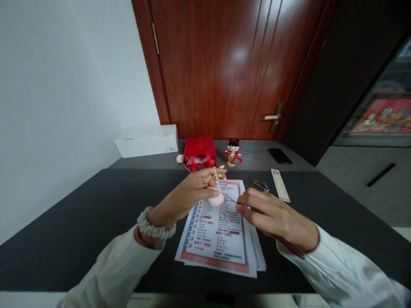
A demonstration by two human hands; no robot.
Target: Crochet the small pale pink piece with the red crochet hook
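My left hand [197, 187] pinches a small pale pink crochet piece [216, 199] between thumb and fingers. Pale yarn [216, 174] loops up over its raised index finger. In my right hand [272, 214] is a crochet hook [290, 248], its dark handle running back under the palm and its metal shaft pointing left to the piece. The hook's tip meets the piece, though the exact stitch is too small to make out. Both hands hover above printed pattern sheets [221, 250], which lie stacked on the dark table.
Behind the hands are a red bag [201, 147], a pale yarn ball [180, 158] and a crocheted doll [233, 152]. To the right lie small scissors [257, 184], a narrow pale packet [280, 185] and a black phone [280, 156]. A white box [147, 143] stands back left.
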